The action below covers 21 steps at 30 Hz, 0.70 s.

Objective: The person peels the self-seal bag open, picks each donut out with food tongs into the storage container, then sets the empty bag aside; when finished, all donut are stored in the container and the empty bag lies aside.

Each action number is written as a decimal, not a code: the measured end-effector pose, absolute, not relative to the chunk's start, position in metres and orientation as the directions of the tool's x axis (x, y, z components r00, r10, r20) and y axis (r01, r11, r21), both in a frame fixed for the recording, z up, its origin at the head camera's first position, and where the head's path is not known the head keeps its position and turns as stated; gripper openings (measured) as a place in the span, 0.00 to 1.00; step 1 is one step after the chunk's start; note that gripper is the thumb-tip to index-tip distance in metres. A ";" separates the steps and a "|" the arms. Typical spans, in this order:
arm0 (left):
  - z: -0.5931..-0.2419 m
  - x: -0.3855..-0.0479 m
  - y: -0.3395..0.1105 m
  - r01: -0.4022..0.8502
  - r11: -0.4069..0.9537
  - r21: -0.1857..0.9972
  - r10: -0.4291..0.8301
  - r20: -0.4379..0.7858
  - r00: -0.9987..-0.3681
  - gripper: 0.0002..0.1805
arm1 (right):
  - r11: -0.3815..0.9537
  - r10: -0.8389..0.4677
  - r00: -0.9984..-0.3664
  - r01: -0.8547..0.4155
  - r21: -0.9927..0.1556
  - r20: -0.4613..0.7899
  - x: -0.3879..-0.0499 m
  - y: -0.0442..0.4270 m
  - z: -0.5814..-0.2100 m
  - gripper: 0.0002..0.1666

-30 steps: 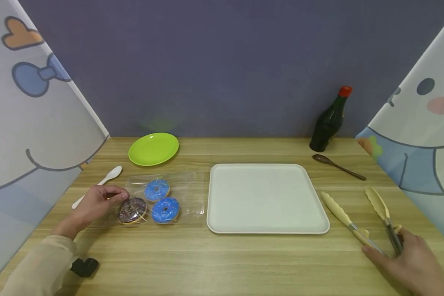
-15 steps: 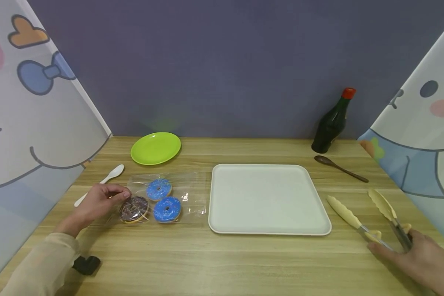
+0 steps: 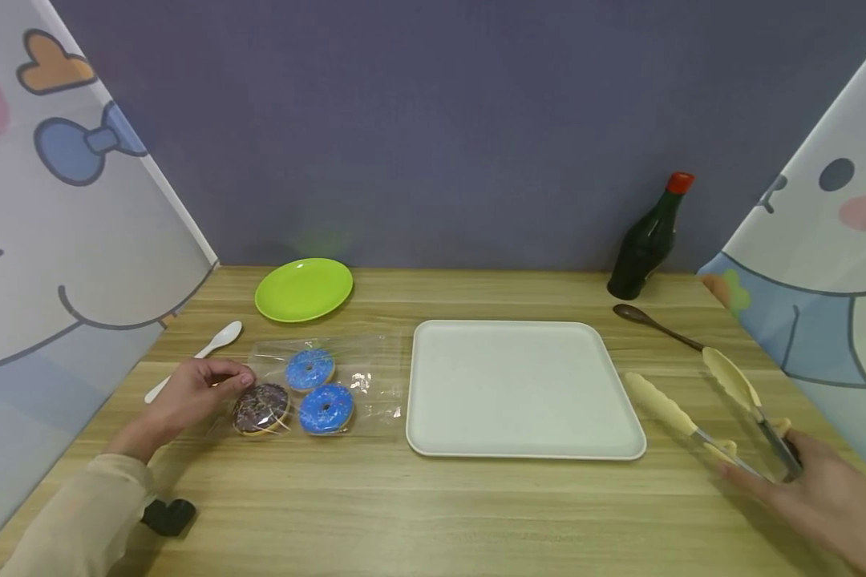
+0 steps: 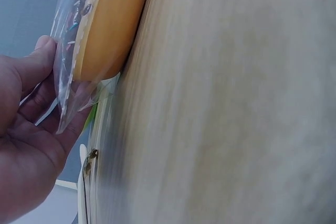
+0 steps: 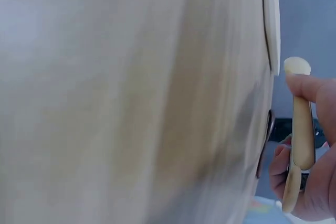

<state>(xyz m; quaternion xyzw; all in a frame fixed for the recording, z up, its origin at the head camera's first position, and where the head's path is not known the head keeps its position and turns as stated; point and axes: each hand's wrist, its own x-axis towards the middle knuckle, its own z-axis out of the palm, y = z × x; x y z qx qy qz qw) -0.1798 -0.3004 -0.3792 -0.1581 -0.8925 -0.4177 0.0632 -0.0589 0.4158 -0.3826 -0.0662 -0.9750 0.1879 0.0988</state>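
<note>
My left hand [image 3: 191,402] pinches the left edge of a clear plastic bag [image 3: 371,385], thumb against fingers in the left wrist view. Inside the bag lie a chocolate doughnut [image 3: 261,407] with sprinkles, right beside the fingers, and two blue doughnuts, one farther back [image 3: 309,369] and one nearer [image 3: 326,409]. At the right, my right hand [image 3: 819,497] grips the handles of a pair of tongs [image 3: 660,405] with cream scalloped tips. The tongs' arms are spread apart, with nothing between them. In the right wrist view the thumb lies along one cream-edged handle.
A white rectangular tray [image 3: 523,389] lies mid-table. Behind are a lime green plate [image 3: 304,290], a dark bottle [image 3: 645,244] with a red cap and a brown wooden spoon [image 3: 653,322]. A white spoon [image 3: 220,338] lies behind the left hand, a small black object [image 3: 168,518] near the left sleeve.
The tongs have swung slightly left and back, so one tip now overlaps the wooden spoon's handle end. The left hand keeps its pinch on the bag. The head view has shifted a little.
</note>
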 end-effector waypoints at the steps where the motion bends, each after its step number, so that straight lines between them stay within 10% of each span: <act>1: -0.379 -0.180 -0.300 0.335 0.601 0.726 0.229 0.245 -0.942 0.05 | 0.923 0.148 -0.969 0.063 -0.380 0.197 -0.060 0.412 -0.381 0.30; 21: -0.378 -0.180 -0.300 0.339 0.611 0.715 0.240 0.241 -0.941 0.05 | 0.832 -0.288 -0.865 -0.439 -0.339 0.411 -0.091 0.316 -0.369 0.36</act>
